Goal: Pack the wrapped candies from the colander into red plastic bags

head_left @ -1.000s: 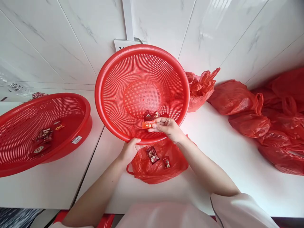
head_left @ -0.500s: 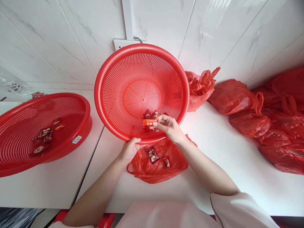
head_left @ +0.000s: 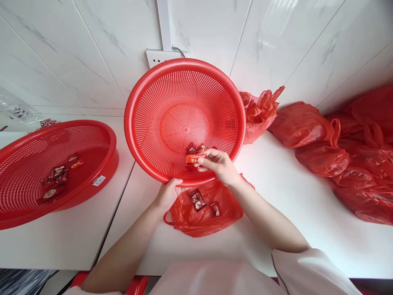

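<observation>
My left hand (head_left: 169, 194) grips the near rim of a red perforated plastic basket (head_left: 153, 86), which is tilted so that its inside faces me. Inside the basket's lower part, my right hand (head_left: 219, 164) pinches an orange wrapped candy (head_left: 194, 158) between thumb and fingers. Several dark red wrapped candies (head_left: 192, 147) lie behind it, partly hidden by the hand. Below the basket, on the white table, spreads a red plastic bag (head_left: 202, 227). On it rest a dark red packet (head_left: 197, 199) and a smaller red packet (head_left: 215, 209).
At left a second red basket (head_left: 106, 164) holds several wrapped candies (head_left: 57, 174). Tied red plastic bags (head_left: 322, 159) crowd the table's right side, and another red bag (head_left: 259, 114) stands behind the tilted basket. A socket strip (head_left: 153, 59) is on the tiled wall.
The tilted basket has shifted very slightly right and down. The orange candy in my right hand has turned a little; both hands stay nearly in place.
</observation>
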Demonstrator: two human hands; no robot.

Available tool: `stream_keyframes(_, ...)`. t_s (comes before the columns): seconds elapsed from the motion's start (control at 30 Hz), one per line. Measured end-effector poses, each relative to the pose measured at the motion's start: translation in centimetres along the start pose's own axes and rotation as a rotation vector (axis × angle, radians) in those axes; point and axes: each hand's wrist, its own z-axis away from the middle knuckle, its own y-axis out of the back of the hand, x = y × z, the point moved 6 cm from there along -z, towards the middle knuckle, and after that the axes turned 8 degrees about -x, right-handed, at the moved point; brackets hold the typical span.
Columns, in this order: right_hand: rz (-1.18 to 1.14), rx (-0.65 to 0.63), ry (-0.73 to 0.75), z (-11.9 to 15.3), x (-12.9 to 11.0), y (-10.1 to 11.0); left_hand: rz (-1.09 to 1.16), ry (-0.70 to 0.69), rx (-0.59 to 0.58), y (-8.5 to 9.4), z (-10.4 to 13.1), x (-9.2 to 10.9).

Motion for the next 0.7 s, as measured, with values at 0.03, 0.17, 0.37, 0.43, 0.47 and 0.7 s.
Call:
stream_keyframes(0.03, 0.034, -0.002, 0.015, 0.1, -0.2, -0.1, 0.002, 0.005, 0.0, 0.0, 0.0, 0.0)
stream_keyframes(0.17, 0.136, -0.021, 0.072, 0.4, -1.2, -0.7, 0.018, 0.031, -0.006, 0.0, 0.1, -0.1)
stream_keyframes(0.37, 0.116, 0.028, 0.049, 0.4, -0.8, -0.5, 0.003, 0.019, 0.012, 0.1, 0.0, -0.2)
stream_keyframes(0.43, 0.085, 0.05, 0.053, 0.3, -0.6, -0.4, -0.003, 0.01, 0.016, 0.1, 0.0, -0.1)
stream_keyframes(0.47, 0.085, 0.051, 0.066, 0.3, -0.6, -0.4, -0.003, 0.015, 0.014, 0.1, 0.0, -0.2)
stream_keyframes(0.7, 0.308, 0.01, 0.154, 0.8, -1.8, -1.1, 0.002, 0.012, -0.01, -0.5, 0.0, 0.1)
